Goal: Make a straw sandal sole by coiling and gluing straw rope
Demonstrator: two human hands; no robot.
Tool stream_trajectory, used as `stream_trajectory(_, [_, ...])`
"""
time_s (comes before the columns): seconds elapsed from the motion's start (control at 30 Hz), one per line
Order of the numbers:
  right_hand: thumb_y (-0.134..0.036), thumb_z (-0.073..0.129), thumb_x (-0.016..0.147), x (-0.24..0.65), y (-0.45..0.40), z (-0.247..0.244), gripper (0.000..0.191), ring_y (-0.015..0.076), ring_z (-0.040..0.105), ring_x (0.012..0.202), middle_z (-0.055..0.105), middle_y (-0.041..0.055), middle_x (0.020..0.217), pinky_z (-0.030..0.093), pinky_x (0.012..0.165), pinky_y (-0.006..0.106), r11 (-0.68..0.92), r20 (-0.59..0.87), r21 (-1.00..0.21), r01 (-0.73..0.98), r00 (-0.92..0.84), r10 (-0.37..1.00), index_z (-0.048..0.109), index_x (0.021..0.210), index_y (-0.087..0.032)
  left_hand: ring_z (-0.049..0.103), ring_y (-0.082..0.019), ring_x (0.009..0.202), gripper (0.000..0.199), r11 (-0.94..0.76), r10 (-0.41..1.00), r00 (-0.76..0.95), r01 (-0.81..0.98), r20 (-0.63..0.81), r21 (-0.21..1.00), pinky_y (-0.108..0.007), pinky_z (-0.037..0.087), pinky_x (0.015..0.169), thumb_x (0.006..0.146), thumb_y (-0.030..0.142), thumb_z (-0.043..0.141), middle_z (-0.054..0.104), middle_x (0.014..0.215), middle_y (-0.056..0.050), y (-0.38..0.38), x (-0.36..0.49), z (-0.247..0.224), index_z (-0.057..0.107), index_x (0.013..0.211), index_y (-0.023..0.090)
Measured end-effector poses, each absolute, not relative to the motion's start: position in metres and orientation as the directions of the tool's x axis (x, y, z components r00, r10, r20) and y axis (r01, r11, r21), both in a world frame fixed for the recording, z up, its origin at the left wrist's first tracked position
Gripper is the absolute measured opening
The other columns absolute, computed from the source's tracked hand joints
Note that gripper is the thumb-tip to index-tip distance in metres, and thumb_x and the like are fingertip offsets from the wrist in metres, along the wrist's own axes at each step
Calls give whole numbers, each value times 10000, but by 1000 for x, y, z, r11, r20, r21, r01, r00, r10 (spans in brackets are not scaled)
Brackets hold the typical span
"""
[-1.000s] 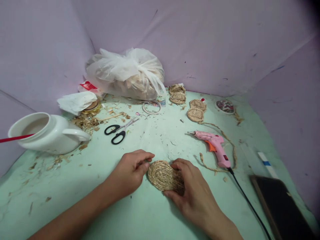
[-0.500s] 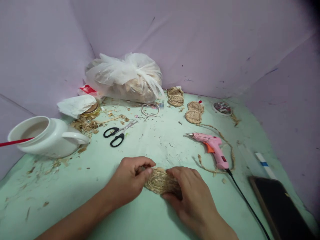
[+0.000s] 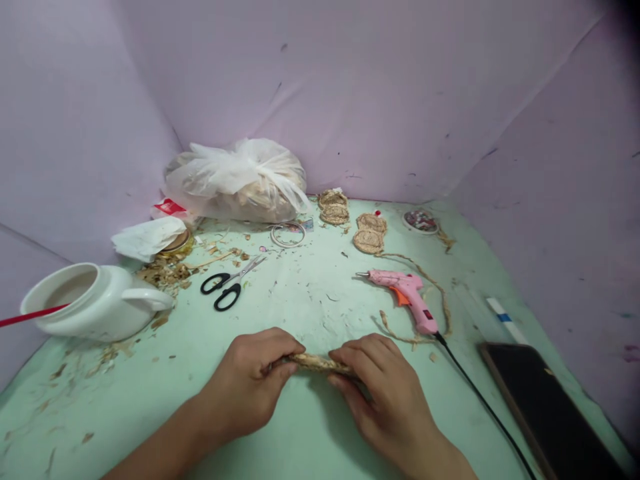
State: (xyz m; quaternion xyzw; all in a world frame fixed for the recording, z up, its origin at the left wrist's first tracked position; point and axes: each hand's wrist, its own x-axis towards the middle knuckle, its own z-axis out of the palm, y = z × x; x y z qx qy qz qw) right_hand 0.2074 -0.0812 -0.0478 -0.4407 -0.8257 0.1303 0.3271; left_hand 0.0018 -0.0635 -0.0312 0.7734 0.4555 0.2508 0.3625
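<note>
A woven straw piece (image 3: 316,363) is seen edge-on above the green table, held between both hands. My left hand (image 3: 260,373) pinches its left end between thumb and fingers. On the right end, my right hand (image 3: 377,393) grips it the same way, covering that part. Up and to the right lies a pink glue gun (image 3: 407,293) with its nozzle pointing left, and a braided straw cord (image 3: 440,283) curves around it. Black-handled scissors (image 3: 231,283) rest partly open beyond my left hand.
A white jug (image 3: 107,303) lies at the left with a red stick in it. At the back are a tied plastic bag (image 3: 245,183), a ring (image 3: 287,235), two woven pieces (image 3: 334,207) (image 3: 370,233) and a small dish (image 3: 421,221). A dark phone (image 3: 545,407) lies at the right.
The woven piece has tilted from showing its flat oval face to showing its thin edge. Both hands still hold it. The whole view has shifted slightly.
</note>
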Motion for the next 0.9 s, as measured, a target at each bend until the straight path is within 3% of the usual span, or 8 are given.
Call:
stream_trajectory(0.17, [-149, 569, 750, 211, -83, -46, 184, 176, 545, 721, 629, 41, 803, 400, 664, 312, 533, 368, -497, 685, -390, 844, 584, 929, -189, 569, -126, 675, 166, -335, 885, 462, 537, 63, 774, -221, 429, 626, 791, 102, 456, 631, 747, -32, -62, 1, -31, 608, 783, 167])
stream_trajectory(0.3, [-136, 524, 766, 214, -82, -46, 122, 170, 552, 659, 627, 28, 716, 393, 590, 288, 493, 295, -480, 726, -395, 870, 616, 822, -195, 572, -116, 678, 165, -365, 875, 475, 524, 93, 770, -211, 436, 626, 784, 83, 458, 632, 758, -31, -61, 1, -30, 604, 785, 161])
stream_trajectory(0.5, [-27, 456, 737, 214, -83, -46, 254, 167, 551, 674, 654, 42, 759, 402, 592, 289, 596, 534, -379, 708, -358, 766, 613, 844, -196, 587, -137, 779, 226, -438, 855, 473, 441, 212, 783, -226, 457, 663, 740, 48, 450, 631, 913, -67, -62, 1, -29, 594, 873, 161])
stream_trajectory(0.6, [-12, 477, 729, 215, -84, -44, 252, 175, 550, 695, 662, 42, 760, 424, 632, 306, 626, 634, -301, 719, -339, 695, 596, 841, -204, 583, -144, 763, 267, -215, 940, 333, 411, 74, 886, -233, 458, 619, 728, 90, 474, 622, 920, -66, -61, 2, -27, 571, 962, 175])
stream_trajectory(0.7, [-3, 494, 716, 214, -83, -45, 261, 174, 539, 693, 665, 34, 750, 439, 701, 331, 628, 685, -242, 740, -328, 650, 579, 831, -221, 508, -94, 504, 220, 212, 958, 136, 258, -252, 943, -202, 410, 468, 742, 260, 552, 588, 642, 1, -58, 3, -28, 545, 935, 157])
stream_trajectory(0.8, [-11, 498, 715, 210, -82, -51, 251, 167, 526, 679, 656, 21, 725, 434, 715, 337, 604, 699, -224, 765, -305, 647, 572, 805, -234, 445, -64, 392, 333, 501, 837, 207, 82, -506, 862, -174, 304, 350, 715, 455, 575, 566, 572, -6, -57, 8, -34, 551, 707, 123])
stream_trajectory(0.9, [4, 483, 716, 203, -83, -59, 267, 160, 518, 680, 646, 18, 743, 421, 763, 362, 586, 667, -249, 771, -302, 681, 571, 807, -231, 416, -53, 354, 389, 595, 758, 295, 53, -582, 802, -168, 241, 327, 681, 481, 603, 547, 500, -13, -59, 13, -43, 554, 593, 105])
